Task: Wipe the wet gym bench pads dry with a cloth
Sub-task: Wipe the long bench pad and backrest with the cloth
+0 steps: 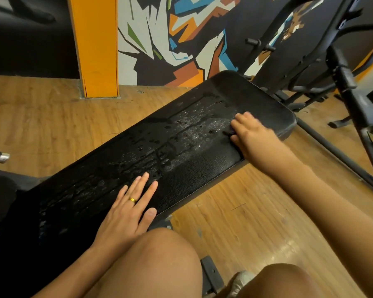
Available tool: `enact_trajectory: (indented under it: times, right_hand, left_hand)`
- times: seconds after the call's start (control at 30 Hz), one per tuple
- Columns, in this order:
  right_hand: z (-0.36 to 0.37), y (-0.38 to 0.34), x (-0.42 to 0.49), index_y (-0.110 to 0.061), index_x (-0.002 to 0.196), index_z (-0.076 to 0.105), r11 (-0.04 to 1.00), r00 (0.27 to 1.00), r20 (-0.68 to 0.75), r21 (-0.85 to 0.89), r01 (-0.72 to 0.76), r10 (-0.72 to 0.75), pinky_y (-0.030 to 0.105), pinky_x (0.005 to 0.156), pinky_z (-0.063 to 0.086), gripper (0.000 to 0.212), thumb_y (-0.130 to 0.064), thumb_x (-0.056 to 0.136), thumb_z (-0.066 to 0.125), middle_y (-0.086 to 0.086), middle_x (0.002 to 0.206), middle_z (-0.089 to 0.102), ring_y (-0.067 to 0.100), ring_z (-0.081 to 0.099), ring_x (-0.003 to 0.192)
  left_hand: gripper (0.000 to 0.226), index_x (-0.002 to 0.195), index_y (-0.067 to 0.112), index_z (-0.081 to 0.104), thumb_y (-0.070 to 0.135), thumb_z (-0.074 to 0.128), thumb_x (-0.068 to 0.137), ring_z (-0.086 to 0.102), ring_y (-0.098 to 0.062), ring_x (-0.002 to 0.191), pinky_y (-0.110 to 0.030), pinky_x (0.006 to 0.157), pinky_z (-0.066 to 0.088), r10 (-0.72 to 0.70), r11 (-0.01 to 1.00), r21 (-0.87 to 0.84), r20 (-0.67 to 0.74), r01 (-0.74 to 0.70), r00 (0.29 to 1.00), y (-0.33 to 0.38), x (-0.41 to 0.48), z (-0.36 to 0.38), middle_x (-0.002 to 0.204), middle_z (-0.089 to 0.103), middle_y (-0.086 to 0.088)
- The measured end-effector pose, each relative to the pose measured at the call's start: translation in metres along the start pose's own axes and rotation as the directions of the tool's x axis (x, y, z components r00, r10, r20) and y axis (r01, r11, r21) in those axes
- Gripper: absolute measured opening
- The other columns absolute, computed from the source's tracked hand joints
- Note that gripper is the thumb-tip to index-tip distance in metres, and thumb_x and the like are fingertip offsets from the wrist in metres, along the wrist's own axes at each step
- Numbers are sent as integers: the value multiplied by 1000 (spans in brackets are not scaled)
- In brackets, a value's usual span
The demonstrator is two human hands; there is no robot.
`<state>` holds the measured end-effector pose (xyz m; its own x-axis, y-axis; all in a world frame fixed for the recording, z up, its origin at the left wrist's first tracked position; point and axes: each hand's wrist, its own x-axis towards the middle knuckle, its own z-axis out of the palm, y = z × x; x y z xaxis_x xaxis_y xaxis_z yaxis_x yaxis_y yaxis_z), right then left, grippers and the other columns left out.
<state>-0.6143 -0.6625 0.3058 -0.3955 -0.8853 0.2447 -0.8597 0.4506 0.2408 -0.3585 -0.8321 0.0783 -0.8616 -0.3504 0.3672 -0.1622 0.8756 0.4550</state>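
A long black padded gym bench pad (213,175) runs diagonally from lower left to upper right. Water drops and wet streaks (190,130) cover its middle strip. My left hand (127,209), with a gold ring, rests flat on the near edge of the pad, fingers straight. My right hand (252,134) lies near the pad's far right end with its fingers curled down onto the surface. A small dark bit of cloth (228,132) shows under those fingertips; the hand hides the rest of it.
Wooden floor (41,125) surrounds the bench. An orange pillar (95,46) and a painted mural wall (181,29) stand behind. Black machine frames (353,93) crowd the right side. A chrome bar end (2,157) pokes in at left. My bare knees (159,265) are in front.
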Motion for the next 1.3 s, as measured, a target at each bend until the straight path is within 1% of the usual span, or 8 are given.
enact_trajectory:
  times: [0.17, 0.37, 0.5, 0.7, 0.87, 1.0, 1.17, 1.3]
  right_hand:
    - [19, -19, -11, 5, 126, 61, 981, 981, 4, -20, 194, -194, 53, 105, 46, 36, -15, 96, 63, 23, 135, 58, 44, 51, 129]
    - [0, 6, 0, 5, 144, 47, 997, 999, -44, -72, -26, 23, 50, 117, 28, 45, -13, 103, 51, 22, 152, 43, 42, 28, 146]
    - [13, -24, -4, 10, 133, 54, 995, 996, -75, -84, -52, 46, 51, 111, 40, 40, -12, 100, 54, 27, 137, 53, 44, 43, 132]
    - [36, -60, -17, 11, 134, 55, 985, 990, -14, -107, 137, -139, 53, 109, 46, 49, -5, 90, 71, 30, 137, 56, 48, 49, 132]
    - [16, -31, -10, 5, 148, 41, 979, 996, -31, -191, 74, -81, 45, 118, 30, 49, -11, 104, 52, 23, 152, 42, 41, 33, 145]
    - [27, -53, -13, 14, 132, 55, 978, 999, -45, -207, -32, 23, 54, 107, 47, 54, 1, 84, 75, 32, 135, 55, 50, 48, 129]
    - [55, -131, -33, 7, 120, 69, 972, 986, 22, -165, 165, -164, 48, 97, 55, 57, -15, 71, 87, 25, 124, 67, 44, 60, 121]
    - [61, -136, -36, 7, 126, 65, 970, 982, -4, -156, 187, -190, 48, 100, 53, 59, -17, 76, 86, 25, 129, 63, 43, 56, 125]
  left_hand:
    - [58, 161, 32, 11, 53, 16, 108, 7, -14, 156, -33, 125, 2, -3, 1000, 11, 4, 3, 1000, 1, -1, -2, 170, 6, 5]
    - [58, 161, 30, 14, 53, 16, 108, 6, -13, 156, -30, 125, -3, -16, 1000, 24, 11, 16, 1000, 3, -1, -2, 170, 6, 5]
    - [57, 161, 35, 7, 54, 14, 108, 4, -12, 156, -29, 125, -4, -17, 999, 33, 20, 16, 1000, 2, 0, -3, 170, 4, 5]
    - [58, 161, 33, 9, 53, 14, 107, 2, -12, 156, -28, 124, -6, -35, 999, 42, 24, 34, 999, 5, -2, -5, 170, 0, 8]
    - [58, 161, 34, 6, 55, 11, 107, 0, -11, 156, -33, 126, -3, -28, 999, 28, 26, 27, 999, 5, -2, -5, 170, -2, 8]
    - [56, 159, 41, -3, 57, 9, 106, -2, -10, 156, -32, 125, -5, -40, 998, 45, 35, 38, 999, 3, -1, -2, 170, -3, 9]
    - [57, 160, 37, 3, 56, 10, 106, -1, -11, 156, -31, 125, -5, -34, 999, 30, 43, 33, 999, 4, -1, -5, 170, -1, 7]
    - [59, 160, 34, 6, 56, 9, 105, -3, -10, 156, -33, 125, -4, -35, 999, 17, 48, 35, 998, 7, -2, -8, 170, -2, 7]
